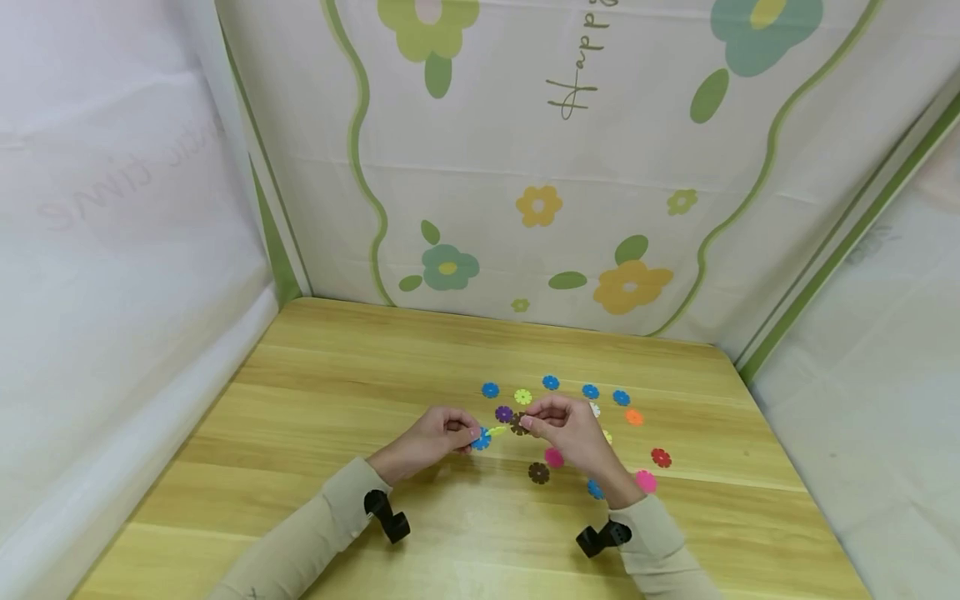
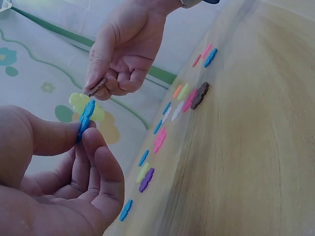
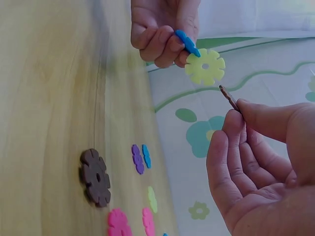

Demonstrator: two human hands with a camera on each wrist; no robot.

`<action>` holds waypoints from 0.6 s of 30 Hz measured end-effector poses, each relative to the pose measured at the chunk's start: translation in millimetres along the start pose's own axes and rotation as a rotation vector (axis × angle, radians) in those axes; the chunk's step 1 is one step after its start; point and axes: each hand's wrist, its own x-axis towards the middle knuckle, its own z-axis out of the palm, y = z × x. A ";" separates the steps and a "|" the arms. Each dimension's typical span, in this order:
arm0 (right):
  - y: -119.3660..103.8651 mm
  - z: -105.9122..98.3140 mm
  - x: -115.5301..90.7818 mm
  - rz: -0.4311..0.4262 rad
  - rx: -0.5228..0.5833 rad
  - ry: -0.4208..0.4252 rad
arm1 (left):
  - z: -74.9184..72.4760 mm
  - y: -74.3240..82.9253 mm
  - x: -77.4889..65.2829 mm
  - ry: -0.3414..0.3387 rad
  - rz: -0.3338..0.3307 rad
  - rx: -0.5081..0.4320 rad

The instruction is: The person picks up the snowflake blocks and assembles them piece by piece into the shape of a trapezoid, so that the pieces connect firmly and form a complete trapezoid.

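My left hand [image 1: 437, 435] pinches a blue notched flower-shaped disc [image 2: 86, 118] between thumb and fingers. A yellow-green disc [image 3: 205, 67] of the same kind is joined to it, slotted crosswise at the rim. In my right hand [image 1: 572, 429], thumb and fingertips grip a brown flower disc [image 3: 228, 97] by its edge. This brown disc is held edge-on near the yellow-green one, with a small gap between them in the right wrist view. Both hands are above the wooden table. A purple disc [image 1: 504, 413] lies on the table close by the fingers.
Several loose flower discs lie on the table [image 1: 300, 400], mostly around and beyond the right hand. Among them are a second brown disc [image 1: 538, 473], a red disc [image 1: 661, 457] and an orange disc [image 1: 634, 417]. A printed fabric wall [image 1: 480, 167] stands behind the table.
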 end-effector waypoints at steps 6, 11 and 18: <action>2.1 3.8 -0.2 -0.001 0.003 -0.011 | 0.1 -0.7 1.2 0.003 -0.005 0.005; 3.3 7.1 1.5 -0.002 -0.007 -0.033 | 1.4 -1.0 2.0 0.011 0.000 0.023; 3.3 14.8 1.9 0.015 -0.010 -0.015 | 7.1 -2.6 2.9 0.075 0.041 0.074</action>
